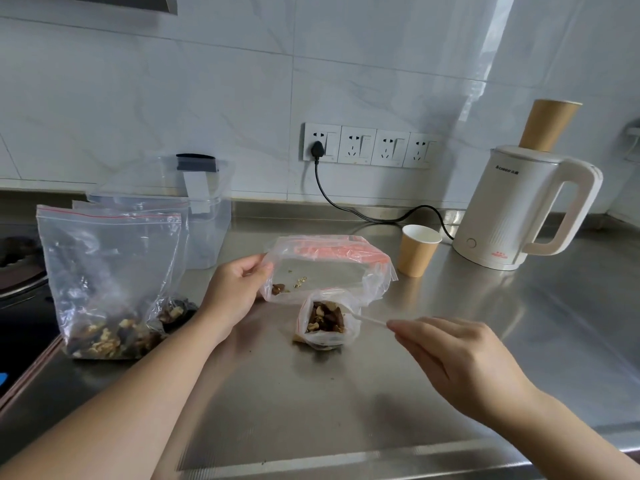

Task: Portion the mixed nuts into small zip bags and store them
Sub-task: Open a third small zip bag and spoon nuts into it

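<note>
**Small bag open at mid-counter, both hands on plastic**

I see the small zip bag standing open on the steel counter, mixed nuts showing at its mouth. My right hand pinches a thin white stick, probably a spoon handle, fingers curled together on it; its far end reaches the bag's rim. My left hand grips the near-left edge of the large flat bag lying just behind, which holds red-striped bags and a few crumbs.

To the left, a big zip bag with nuts stands near the counter's left edge, a clear container behind it. On the right, a paper cup stands beside the white kettle, whose cord runs to the wall sockets. The open steel lies toward the front edge and front right.

The kettle bears a small grey brand mark I read as "CHIGO", though it is blurred.
</note>
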